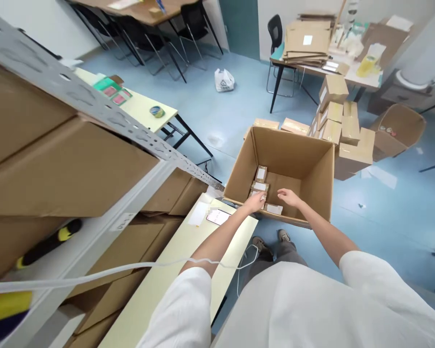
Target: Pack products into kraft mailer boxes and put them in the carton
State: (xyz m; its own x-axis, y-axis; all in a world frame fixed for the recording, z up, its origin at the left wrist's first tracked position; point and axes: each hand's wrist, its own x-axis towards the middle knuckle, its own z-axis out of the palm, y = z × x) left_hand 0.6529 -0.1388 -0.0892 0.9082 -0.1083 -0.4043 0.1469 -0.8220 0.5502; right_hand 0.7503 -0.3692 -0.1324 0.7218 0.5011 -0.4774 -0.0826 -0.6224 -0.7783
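Note:
A large open cardboard box (290, 145) stands in front of me. Several small cardboard boxes with white labels lie along its left side and near edge. My left hand (254, 202) reaches over the near left rim, its fingers closed on a small cardboard box (258, 192). Just beyond that sits another small labelled box (260, 186), and a third small box (261, 173) is farther back. My right hand (289, 197) hangs over the near part of the large box, fingers loosely apart and nothing seen in them. Close to both hands is a labelled box (274, 209) by the near wall.
At my left are a pale table (174, 270) with a phone (218, 217) and a metal shelf (137, 193) full of cartons. A white cable (130, 267) crosses in front. Stacked cartons (329, 121) and another open carton (398, 128) stand to the right.

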